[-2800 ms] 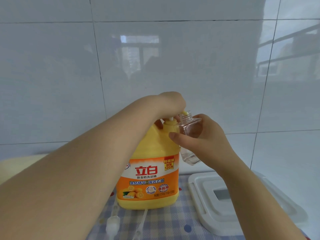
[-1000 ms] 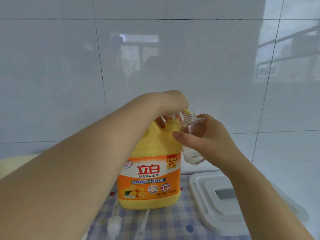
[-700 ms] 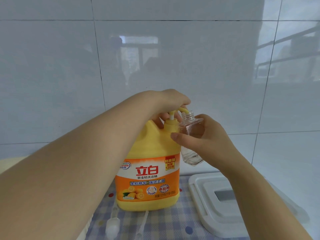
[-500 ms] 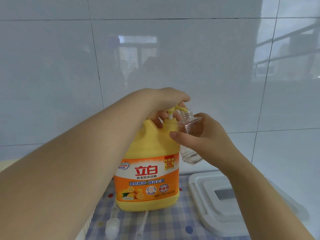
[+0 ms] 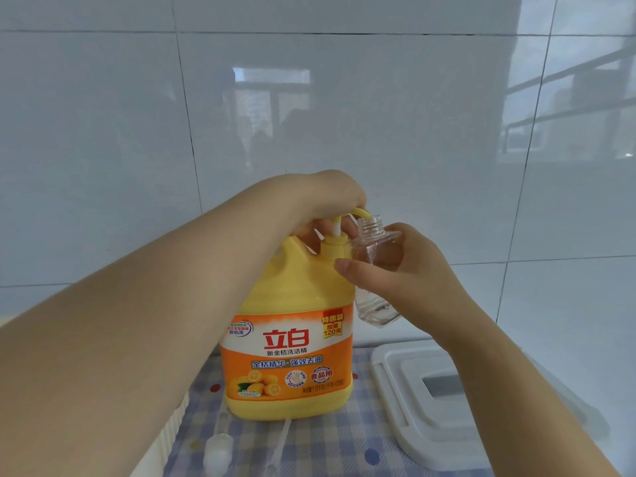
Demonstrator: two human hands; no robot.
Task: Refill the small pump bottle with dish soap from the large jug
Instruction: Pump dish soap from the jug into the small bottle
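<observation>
1. Head view: left hand (image 5: 327,197) curls over the yellow pump head (image 5: 359,213) of the dish soap jug (image 5: 289,339); right hand (image 5: 395,270) grips the clear small bottle (image 5: 377,266), held off the checked cloth (image 5: 344,442), its neck at the spout.
2. Pumping step; next, press down with neck aligned.

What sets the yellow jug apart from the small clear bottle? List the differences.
The yellow jug is opaque and bears an orange label; the small clear bottle is see-through and unlabelled. The jug is far larger. The jug stands on the checked cloth; the bottle is held aloft, slightly tilted, by the right hand. The jug has its pump fitted, under the left hand; the bottle's threaded neck is open. Both are plastic-looking containers.
</observation>
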